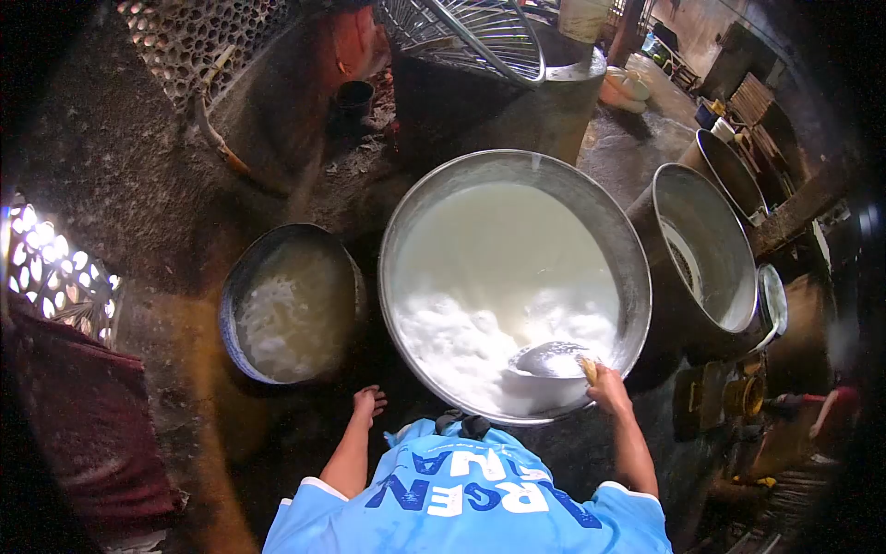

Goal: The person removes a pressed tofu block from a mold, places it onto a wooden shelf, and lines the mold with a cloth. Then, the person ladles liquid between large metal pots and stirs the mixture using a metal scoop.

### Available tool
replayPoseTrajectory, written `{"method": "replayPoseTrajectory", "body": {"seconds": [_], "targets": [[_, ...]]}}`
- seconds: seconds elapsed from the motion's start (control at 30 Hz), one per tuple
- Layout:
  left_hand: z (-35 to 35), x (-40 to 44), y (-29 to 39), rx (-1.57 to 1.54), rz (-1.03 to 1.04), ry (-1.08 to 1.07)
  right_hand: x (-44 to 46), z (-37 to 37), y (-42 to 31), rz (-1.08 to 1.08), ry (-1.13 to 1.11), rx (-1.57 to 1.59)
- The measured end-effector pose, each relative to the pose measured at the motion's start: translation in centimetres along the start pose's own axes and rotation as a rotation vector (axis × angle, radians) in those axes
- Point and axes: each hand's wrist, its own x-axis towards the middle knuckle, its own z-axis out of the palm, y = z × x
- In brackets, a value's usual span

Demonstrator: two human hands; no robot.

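My right hand (609,389) grips the short handle of a wide, shallow metal skimmer (551,359). The skimmer lies at the surface of milky liquid (508,240), among thick white foam (448,337) on the near side. A large round metal vat (396,319) contains the liquid. To the left of the vat, my left hand (370,403) hangs empty with its fingers loosely apart. Beyond that hand stands a smaller basin (227,337) with cloudy liquid and patches of foam. Whether the skimmer has holes cannot be made out.
Two deep metal pots (711,249) (734,171) stand to the right. A metal rack (480,42) rests on a dark block behind the vat. At far left hangs a dark red cloth (83,415). Another person's arm (820,420) shows at far right.
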Motion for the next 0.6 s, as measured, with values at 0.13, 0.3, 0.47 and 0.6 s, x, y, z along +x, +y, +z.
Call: {"method": "replayPoseTrajectory", "body": {"seconds": [0.13,0.3,0.47,0.6], "targets": [[0.1,-1.8,-3.0,-0.017,-0.057,0.036,-1.1,-7.5,1.5,-0.074,0.003,0.031],[-1.0,-3.9,-7.0,-0.049,-0.084,0.136,0.3,-14.1,-1.5,-0.152,0.277,0.164],[-2.1,-3.8,-9.4,-0.119,-0.091,0.168,14.0,-5.3,3.6,-0.288,0.686,-0.069],[-2.3,-4.3,-9.4,-0.141,-0.024,0.151,14.4,-2.0,1.5,-0.036,0.25,0.31]]}}
